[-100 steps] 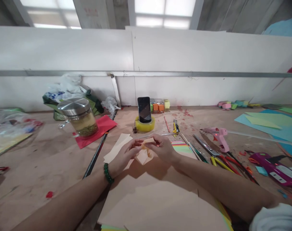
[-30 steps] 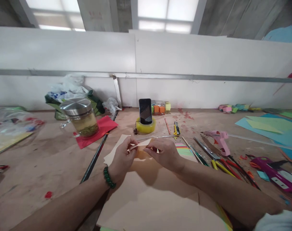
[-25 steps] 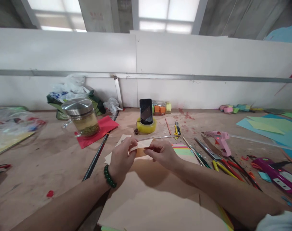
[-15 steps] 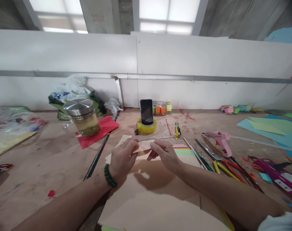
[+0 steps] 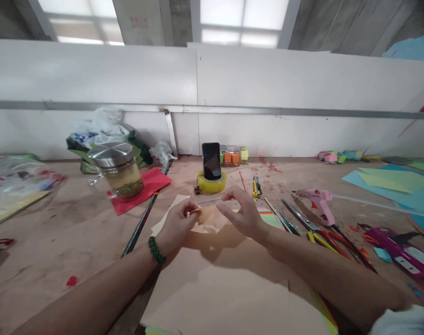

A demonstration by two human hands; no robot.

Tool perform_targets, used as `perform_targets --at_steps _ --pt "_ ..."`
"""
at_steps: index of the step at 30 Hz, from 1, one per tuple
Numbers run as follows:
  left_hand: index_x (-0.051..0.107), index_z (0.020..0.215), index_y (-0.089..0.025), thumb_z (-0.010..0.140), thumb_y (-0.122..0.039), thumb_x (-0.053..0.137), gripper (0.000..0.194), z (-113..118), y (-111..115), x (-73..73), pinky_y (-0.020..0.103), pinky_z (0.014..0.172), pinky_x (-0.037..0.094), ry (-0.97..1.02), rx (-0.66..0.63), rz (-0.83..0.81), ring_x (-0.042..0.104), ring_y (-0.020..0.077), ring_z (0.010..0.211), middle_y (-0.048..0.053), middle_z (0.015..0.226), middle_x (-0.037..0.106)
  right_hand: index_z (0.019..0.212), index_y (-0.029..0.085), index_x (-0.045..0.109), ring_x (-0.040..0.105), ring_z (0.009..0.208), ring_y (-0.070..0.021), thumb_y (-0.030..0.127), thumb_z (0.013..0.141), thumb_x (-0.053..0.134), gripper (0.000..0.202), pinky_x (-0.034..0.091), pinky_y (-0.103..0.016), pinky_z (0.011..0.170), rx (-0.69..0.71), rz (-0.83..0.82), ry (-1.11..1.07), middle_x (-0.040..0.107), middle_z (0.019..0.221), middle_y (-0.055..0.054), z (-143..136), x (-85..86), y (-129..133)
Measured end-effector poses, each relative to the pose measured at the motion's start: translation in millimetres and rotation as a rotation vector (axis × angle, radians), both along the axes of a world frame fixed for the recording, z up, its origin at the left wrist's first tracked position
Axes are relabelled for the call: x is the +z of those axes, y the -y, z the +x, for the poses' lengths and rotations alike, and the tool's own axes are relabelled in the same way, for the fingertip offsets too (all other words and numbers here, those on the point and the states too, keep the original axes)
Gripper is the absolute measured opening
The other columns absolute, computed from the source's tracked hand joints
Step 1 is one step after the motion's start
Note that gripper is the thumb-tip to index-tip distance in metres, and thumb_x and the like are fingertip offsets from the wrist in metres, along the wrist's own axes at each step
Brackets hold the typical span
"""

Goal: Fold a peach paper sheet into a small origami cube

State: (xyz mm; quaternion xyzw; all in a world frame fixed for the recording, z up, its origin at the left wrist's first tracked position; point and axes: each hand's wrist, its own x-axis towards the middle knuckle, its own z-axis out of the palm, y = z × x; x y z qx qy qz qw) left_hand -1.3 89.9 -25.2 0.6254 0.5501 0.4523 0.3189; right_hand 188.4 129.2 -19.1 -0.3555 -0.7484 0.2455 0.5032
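Two hands at a small peach folded paper piece (image 5: 208,221), above the large peach paper sheet (image 5: 232,298).
We see our left hand (image 5: 177,225) pinching its left edge; our right hand (image 5: 243,215) hovers, fingers spread, gripping nothing.

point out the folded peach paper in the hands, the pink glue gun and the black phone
folded peach paper piece (image 5: 209,221), head view, on its creased middle
pink hot glue gun (image 5: 319,201), head view, on its body above the handle
black phone standing in yellow tape roll (image 5: 211,160), head view, on its screen
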Motion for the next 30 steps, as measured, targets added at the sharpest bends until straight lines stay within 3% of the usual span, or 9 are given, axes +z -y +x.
perform_targets --at_steps 2,4,6,13,18,24,30 --pt "0.054 0.065 -0.019 0.068 -0.034 0.056 0.016 0.1 -1.8 1.5 0.023 0.052 0.040 0.015 -0.060 -0.049 0.049 0.0125 0.053 -0.003 0.058 0.055 0.079 0.019 0.061 0.056 0.068 -0.0139 0.029 0.071 0.063 0.014 0.044 -0.025 0.062 0.078 -0.126 0.034 0.063 0.077 -0.002 0.6 -1.2 -6.3" --pt "0.055 0.065 -0.018 0.067 -0.036 0.059 0.019 0.6 -1.1 3.6 0.022 0.049 0.038 0.038 -0.102 -0.096 0.046 0.0107 0.050 -0.005 0.056 0.053 0.076 0.018 0.063 0.054 0.059 -0.0119 0.027 0.072 0.060 0.011 0.041 -0.023 0.055 0.187 -0.280 0.062 0.063 0.070 -0.001 -0.5 -5.5 -11.4" --pt "0.058 0.067 -0.017 0.065 -0.036 0.060 0.019 1.0 0.4 5.4 0.021 0.049 0.037 0.077 -0.117 -0.147 0.046 0.0100 0.051 -0.005 0.057 0.054 0.070 0.017 0.065 0.052 0.056 -0.0113 0.025 0.073 0.058 0.011 0.039 -0.022 0.052 0.254 -0.325 0.047 0.062 0.063 0.000 -2.1 -10.3 -14.3" --pt "0.066 0.071 -0.016 0.063 -0.035 0.061 0.021 0.7 1.8 7.8 0.022 0.052 0.041 0.124 -0.066 -0.206 0.053 0.0129 0.058 -0.001 0.065 0.061 0.071 0.017 0.069 0.053 0.055 -0.0102 0.017 0.067 0.057 0.012 0.040 -0.021 0.053 0.231 -0.327 0.004 0.066 0.064 0.000 -4.7 -17.1 -15.0" --pt "0.064 0.072 -0.016 0.065 -0.032 0.062 0.018 -0.8 0.6 4.3 0.023 0.055 0.046 0.121 -0.054 -0.129 0.057 0.0137 0.062 0.000 0.069 0.062 0.068 0.016 0.069 0.052 0.053 -0.0089 0.011 0.063 0.053 0.017 0.038 -0.019 0.050 0.242 -0.336 0.016 0.064 0.061 0.001 -4.3 -17.6 -14.6" --pt "0.063 0.066 -0.017 0.068 -0.023 0.058 0.008 -0.7 0.8 -5.8 0.023 0.057 0.047 -0.025 -0.051 0.033 0.058 0.0143 0.065 0.000 0.067 0.063 0.066 0.017 0.068 0.058 0.061 -0.0116 0.009 0.063 0.050 0.020 0.045 -0.022 0.060 0.220 -0.231 0.054 0.069 0.066 0.000 -5.5 -20.5 -11.9" --pt "0.064 0.066 -0.019 0.069 -0.016 0.053 0.012 2.3 4.6 -11.0 0.023 0.057 0.047 -0.131 -0.026 0.165 0.059 0.0135 0.064 0.000 0.070 0.064 0.077 0.017 0.067 0.062 0.067 -0.0129 0.008 0.064 0.049 0.025 0.049 -0.024 0.065 0.248 -0.176 0.064 0.069 0.073 -0.001 -6.6 -21.2 -6.0"
